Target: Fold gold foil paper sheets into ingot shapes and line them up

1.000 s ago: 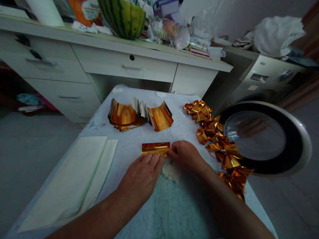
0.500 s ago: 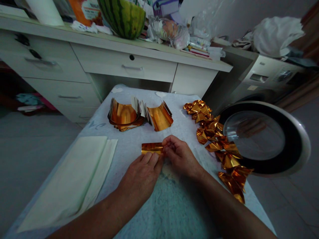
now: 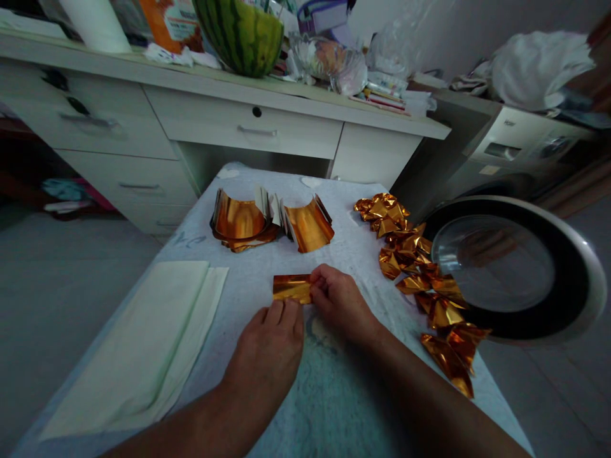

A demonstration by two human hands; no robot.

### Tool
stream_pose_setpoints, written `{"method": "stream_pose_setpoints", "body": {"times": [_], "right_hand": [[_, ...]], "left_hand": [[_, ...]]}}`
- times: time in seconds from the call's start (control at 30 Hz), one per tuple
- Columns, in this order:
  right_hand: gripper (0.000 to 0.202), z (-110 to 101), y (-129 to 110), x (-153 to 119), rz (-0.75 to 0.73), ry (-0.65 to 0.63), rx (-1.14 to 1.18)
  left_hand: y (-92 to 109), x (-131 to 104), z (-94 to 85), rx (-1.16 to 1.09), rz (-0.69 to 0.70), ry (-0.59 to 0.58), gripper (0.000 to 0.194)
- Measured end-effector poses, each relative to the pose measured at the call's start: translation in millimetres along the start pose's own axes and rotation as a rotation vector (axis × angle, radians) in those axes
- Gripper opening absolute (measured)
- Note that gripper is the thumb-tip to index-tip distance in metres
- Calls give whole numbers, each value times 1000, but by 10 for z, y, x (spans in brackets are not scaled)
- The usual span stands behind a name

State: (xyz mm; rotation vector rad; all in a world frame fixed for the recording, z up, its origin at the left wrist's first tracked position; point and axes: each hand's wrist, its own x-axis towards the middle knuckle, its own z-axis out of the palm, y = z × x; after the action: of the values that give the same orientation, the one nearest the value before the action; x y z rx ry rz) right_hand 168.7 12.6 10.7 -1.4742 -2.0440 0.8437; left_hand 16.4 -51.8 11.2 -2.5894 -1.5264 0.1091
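A small folded sheet of gold foil paper (image 3: 291,288) lies on the cloth-covered table in front of me. My right hand (image 3: 341,299) pinches its right end between thumb and fingers. At the near edge of the same sheet, my left hand (image 3: 272,343) presses with its fingers held together and bent; its thumb is hidden. Beyond the hands stand two curved stacks of gold foil sheets, a left stack (image 3: 238,219) and a right stack (image 3: 310,226). Folded gold foil pieces (image 3: 405,251) run in a loose row down the right side.
A folded pale cloth or paper (image 3: 128,337) lies on the table's left. Close to the right edge is an open washing machine door (image 3: 592,280). Behind the table is a white desk (image 3: 252,133) bearing a cut watermelon (image 3: 241,38) and plastic bags.
My left hand has slid back toward me and the foil sheet lies flatter, showing more of its surface. My right hand keeps hold of the right end. The view has shifted slightly.
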Motion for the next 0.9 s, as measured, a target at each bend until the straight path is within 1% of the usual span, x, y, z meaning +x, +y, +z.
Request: {"method": "stream_pose_setpoints", "body": {"times": [0.13,0.27,0.4,0.47,0.53,0.67,0.83,0.9], "right_hand": [[13,27,-74,6,47,-26,-105],[8,89,-127,-5,52,-22,-244],[14,162,-169,-30,39,-10,-396],[19,186,-186,-38,35,-15,-443],[23,198,-200,-40,24,-15,-475],[29,191,-222,-43,24,-14,-521],[29,130,-211,-65,7,-10,-541],[35,93,-182,-72,2,8,-546]], "left_hand": [[13,-45,-66,69,-56,-61,38],[4,-40,-119,88,-69,-108,38],[6,-21,-139,101,-60,-128,40],[14,-20,-139,106,-59,-121,42],[23,-24,-139,108,-59,-114,42],[32,-26,-144,129,-48,-138,42],[27,-17,-107,151,-15,-110,43],[24,-15,-91,141,-21,-110,40]]}}
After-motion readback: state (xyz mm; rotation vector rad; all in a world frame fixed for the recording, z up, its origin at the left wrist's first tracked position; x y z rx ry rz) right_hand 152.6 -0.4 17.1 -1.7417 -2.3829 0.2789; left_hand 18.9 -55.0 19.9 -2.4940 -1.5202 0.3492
